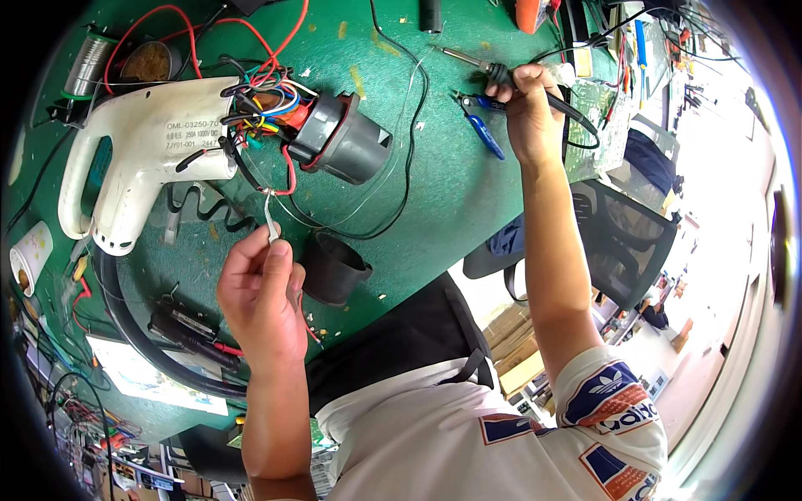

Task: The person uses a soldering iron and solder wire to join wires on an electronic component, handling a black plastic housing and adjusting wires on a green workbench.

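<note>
The white handle (167, 142) lay at the left of the table (468, 200), its coloured wires (267, 100) running to a dark connector (342, 138). Thumb and fingers of the left hand (263, 301) were pinched on a slim metal tool (271, 221), its tip by a red wire (290, 171); contact could not be told. The right hand's (535, 113) fingers were curled round a soldering iron (468, 58), tip pointing left, near blue-handled cutters (484, 134). Dark printing marked the handle's side; lettering also showed on the white sleeve (606, 401). The left forearm rose from the lower edge; the right arm reached well forward, nearly straight.
</note>
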`<state>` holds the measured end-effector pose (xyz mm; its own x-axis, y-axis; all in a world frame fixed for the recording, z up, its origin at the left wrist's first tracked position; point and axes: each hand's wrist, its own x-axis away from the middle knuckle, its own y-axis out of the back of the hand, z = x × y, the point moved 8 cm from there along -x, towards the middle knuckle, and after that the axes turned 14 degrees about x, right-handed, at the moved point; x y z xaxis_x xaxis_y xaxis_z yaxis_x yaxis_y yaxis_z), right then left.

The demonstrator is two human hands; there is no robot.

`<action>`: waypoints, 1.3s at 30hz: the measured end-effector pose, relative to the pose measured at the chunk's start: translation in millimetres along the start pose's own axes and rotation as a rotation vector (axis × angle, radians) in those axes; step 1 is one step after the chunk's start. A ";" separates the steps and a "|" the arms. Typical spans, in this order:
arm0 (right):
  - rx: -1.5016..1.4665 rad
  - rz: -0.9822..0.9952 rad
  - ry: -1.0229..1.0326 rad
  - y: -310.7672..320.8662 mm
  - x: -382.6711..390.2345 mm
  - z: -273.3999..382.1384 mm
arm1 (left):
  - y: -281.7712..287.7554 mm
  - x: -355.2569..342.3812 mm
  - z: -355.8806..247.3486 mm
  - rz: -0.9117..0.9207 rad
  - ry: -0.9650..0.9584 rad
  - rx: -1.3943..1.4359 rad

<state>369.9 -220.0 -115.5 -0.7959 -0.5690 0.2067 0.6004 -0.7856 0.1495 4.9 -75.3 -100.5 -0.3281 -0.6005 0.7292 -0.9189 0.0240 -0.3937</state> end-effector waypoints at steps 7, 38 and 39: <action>-0.001 0.020 0.008 -1.8 0.4 1.3 | -1.1 0.2 -0.6 -0.001 -0.010 -0.002; 0.223 0.495 0.362 -125.6 65.3 114.3 | -1.9 1.1 -2.1 0.028 -0.190 -0.119; 0.257 0.501 0.350 -130.0 66.6 113.4 | -2.3 1.1 -1.8 0.031 -0.198 -0.119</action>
<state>247.6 -128.2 -11.5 -0.3678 -0.9299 -0.0090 0.8691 -0.3472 0.3525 6.3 -74.5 -97.7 -0.3180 -0.7426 0.5895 -0.9322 0.1316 -0.3371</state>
